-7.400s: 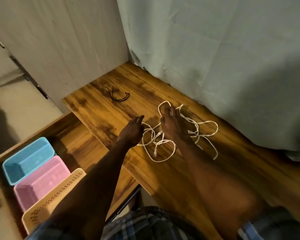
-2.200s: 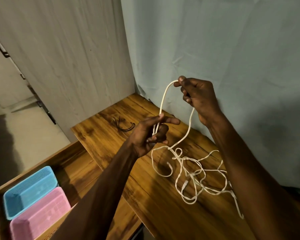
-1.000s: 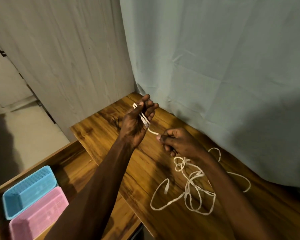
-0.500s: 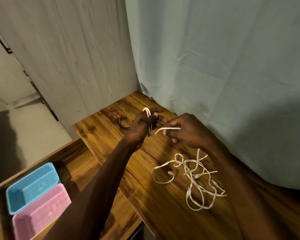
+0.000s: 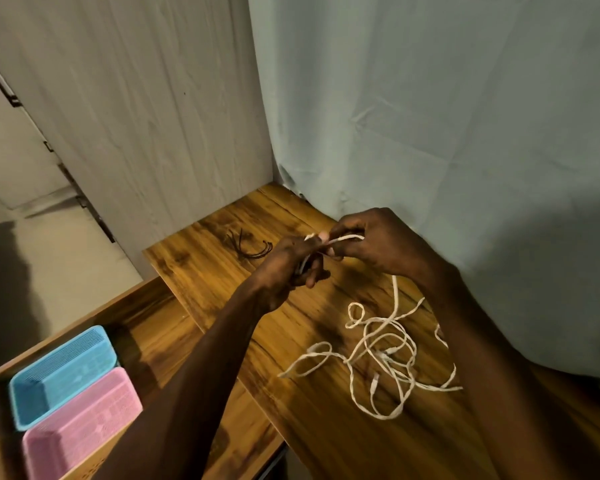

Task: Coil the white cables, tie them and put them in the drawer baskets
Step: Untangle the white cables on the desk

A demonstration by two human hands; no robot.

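Observation:
A tangle of white cables (image 5: 381, 355) lies on the wooden table (image 5: 326, 427). One strand rises from it to my hands, held above the table's back part. My left hand (image 5: 291, 268) grips a small coil of the white cable in its curled fingers. My right hand (image 5: 378, 247) pinches the same cable's loop (image 5: 347, 238) right beside the left fingertips. Black ties (image 5: 250, 245) lie on the table just behind my left hand. The open drawer (image 5: 160, 327) at lower left holds a blue basket (image 5: 59, 372) and a pink basket (image 5: 80, 427).
A grey curtain (image 5: 447, 133) hangs along the table's back and right side. A pale wooden panel (image 5: 136, 116) stands at the left behind the table. Part of a tan basket edge (image 5: 94, 462) shows beside the pink one.
My hands have come closer together above the table, and my right hand has laid another loop of cable onto the coil in my left. The pile on the table has shifted slightly.

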